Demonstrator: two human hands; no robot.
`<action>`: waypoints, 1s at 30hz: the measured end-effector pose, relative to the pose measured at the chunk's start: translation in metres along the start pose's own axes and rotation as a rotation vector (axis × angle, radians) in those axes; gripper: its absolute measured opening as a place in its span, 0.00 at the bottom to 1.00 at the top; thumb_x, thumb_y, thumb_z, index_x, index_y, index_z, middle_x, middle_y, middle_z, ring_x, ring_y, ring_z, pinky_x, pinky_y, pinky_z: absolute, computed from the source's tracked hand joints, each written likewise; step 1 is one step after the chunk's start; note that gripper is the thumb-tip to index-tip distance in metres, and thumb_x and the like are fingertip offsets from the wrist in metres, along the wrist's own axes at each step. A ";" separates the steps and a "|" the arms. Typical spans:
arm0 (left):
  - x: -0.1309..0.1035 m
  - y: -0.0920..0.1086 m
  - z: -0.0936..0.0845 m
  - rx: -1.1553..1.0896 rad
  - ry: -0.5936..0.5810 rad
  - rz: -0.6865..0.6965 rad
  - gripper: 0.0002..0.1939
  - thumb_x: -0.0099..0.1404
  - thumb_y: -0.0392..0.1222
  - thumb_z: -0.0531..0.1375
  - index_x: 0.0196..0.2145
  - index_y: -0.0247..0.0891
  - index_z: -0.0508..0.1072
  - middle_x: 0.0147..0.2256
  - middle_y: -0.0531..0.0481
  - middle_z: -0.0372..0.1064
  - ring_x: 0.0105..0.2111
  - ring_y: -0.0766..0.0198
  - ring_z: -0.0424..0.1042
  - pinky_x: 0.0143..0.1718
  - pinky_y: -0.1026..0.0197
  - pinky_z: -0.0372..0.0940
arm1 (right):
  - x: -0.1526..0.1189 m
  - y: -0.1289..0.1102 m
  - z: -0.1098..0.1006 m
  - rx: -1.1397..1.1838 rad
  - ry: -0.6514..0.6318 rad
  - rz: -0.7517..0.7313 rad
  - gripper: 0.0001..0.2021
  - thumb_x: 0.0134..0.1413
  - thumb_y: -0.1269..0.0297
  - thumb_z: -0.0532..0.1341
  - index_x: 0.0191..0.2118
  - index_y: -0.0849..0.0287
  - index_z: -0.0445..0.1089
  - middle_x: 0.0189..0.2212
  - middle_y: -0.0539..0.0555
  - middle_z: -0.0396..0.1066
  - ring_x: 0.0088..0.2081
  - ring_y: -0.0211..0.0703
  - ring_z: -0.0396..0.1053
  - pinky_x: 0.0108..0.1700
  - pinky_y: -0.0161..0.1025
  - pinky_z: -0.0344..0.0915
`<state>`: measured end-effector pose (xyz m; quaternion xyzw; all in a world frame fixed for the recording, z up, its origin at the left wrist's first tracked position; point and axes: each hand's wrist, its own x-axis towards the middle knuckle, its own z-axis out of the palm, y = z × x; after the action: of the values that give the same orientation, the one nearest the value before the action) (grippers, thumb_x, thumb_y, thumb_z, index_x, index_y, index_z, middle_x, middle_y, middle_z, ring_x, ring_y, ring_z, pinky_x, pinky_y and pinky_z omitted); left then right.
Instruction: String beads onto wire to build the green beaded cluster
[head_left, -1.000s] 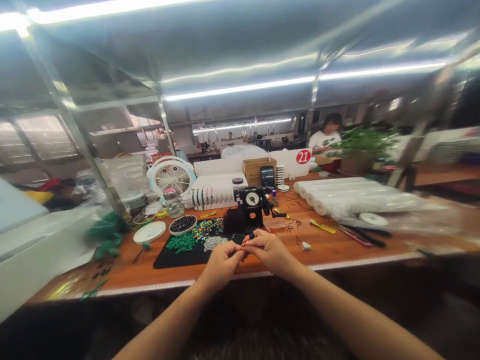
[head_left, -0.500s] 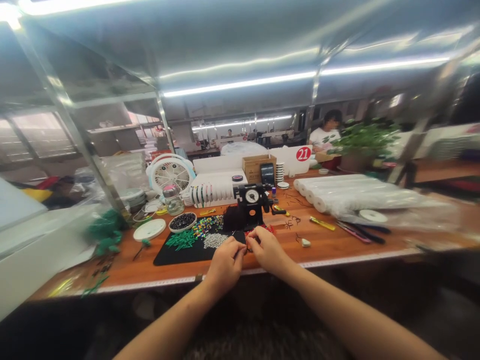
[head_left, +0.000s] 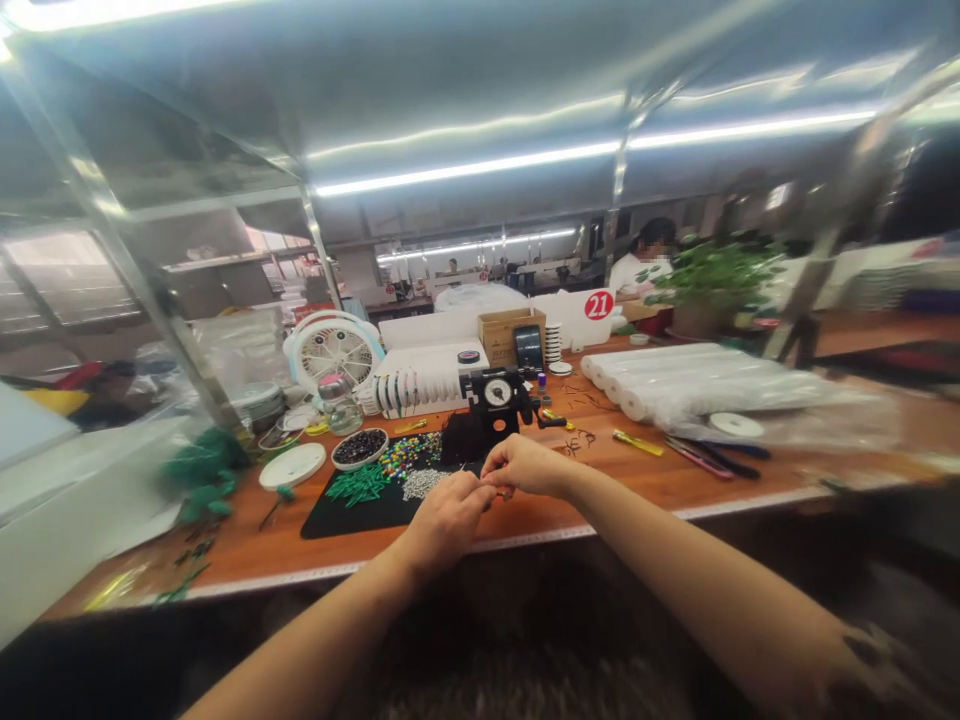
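My left hand (head_left: 453, 515) and my right hand (head_left: 529, 466) meet above the near edge of the bench, fingertips together in a pinch. What they hold is too small and too covered to make out. Left of them, a black mat (head_left: 322, 519) carries silver beads (head_left: 421, 485), green tube-like pieces (head_left: 358, 484) and mixed coloured beads (head_left: 405, 455). A white dish of dark beads (head_left: 361, 446) stands at the mat's back edge. Just behind my hands is a black hand-cranked winder (head_left: 498, 396) with a round white dial.
A fan (head_left: 334, 352), a glass jar (head_left: 342, 405) and a row of white spools (head_left: 420, 388) stand behind. Plastic-wrapped white rolls (head_left: 675, 375), a yellow cutter (head_left: 637, 444) and pliers (head_left: 712, 460) lie to the right. A person (head_left: 641, 270) sits farther back.
My right hand has moved over to the left hand, its forearm swung higher, and the fingertips now overlap. The whole view has shifted slightly.
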<state>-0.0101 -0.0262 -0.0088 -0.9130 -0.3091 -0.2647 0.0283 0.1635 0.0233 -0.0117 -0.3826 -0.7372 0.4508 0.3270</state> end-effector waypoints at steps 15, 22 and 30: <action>-0.001 0.021 0.012 -1.446 0.270 -0.948 0.14 0.41 0.44 0.69 0.24 0.32 0.74 0.21 0.52 0.64 0.19 0.72 0.56 0.21 0.67 0.49 | -0.050 -0.015 0.032 -0.387 0.525 -0.512 0.10 0.52 0.74 0.53 0.24 0.59 0.66 0.31 0.55 0.65 0.36 0.43 0.63 0.39 0.40 0.62; 0.012 0.026 0.012 -1.405 0.312 -0.944 0.16 0.40 0.44 0.70 0.23 0.31 0.73 0.19 0.52 0.63 0.18 0.73 0.54 0.21 0.67 0.48 | -0.039 -0.006 0.037 -0.096 0.695 -0.336 0.10 0.51 0.70 0.54 0.21 0.58 0.60 0.26 0.52 0.63 0.32 0.41 0.63 0.36 0.39 0.60; 0.014 0.025 0.017 -1.328 0.298 -0.927 0.15 0.42 0.46 0.69 0.21 0.32 0.71 0.19 0.52 0.63 0.17 0.72 0.53 0.20 0.66 0.48 | -0.037 0.004 0.020 -0.187 0.888 -0.325 0.09 0.53 0.68 0.52 0.23 0.57 0.59 0.26 0.52 0.62 0.33 0.42 0.63 0.37 0.40 0.60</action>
<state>0.0218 -0.0352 -0.0130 -0.4746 -0.4269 -0.4957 -0.5889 0.1663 -0.0151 -0.0283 -0.4457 -0.6140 0.1187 0.6405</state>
